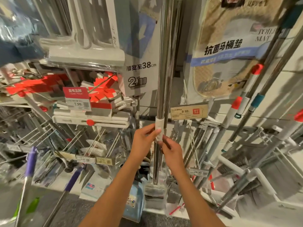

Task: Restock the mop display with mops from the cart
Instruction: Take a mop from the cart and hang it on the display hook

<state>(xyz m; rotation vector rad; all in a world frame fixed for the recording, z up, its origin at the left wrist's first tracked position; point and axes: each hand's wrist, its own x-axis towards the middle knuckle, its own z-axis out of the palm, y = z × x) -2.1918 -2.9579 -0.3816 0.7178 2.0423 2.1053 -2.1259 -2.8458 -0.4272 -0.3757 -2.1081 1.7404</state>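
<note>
A shop aisle for cleaning goods: price tags [185, 111] reading 8.99 and, left, 7.99 [77, 104] hang on wire display hooks, packaged toilet mats [229, 46] (printed labels) far right, mop poles [255, 102] racked alongside

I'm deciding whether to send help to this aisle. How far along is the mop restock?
Done: several mops with red and teal collars already lean in the display at right. In hand: the left hand and right hand both grip a chrome mop handle, standing upright at its white collar. Left: the cart is out of view, so the remaining stock cannot be told.
</note>
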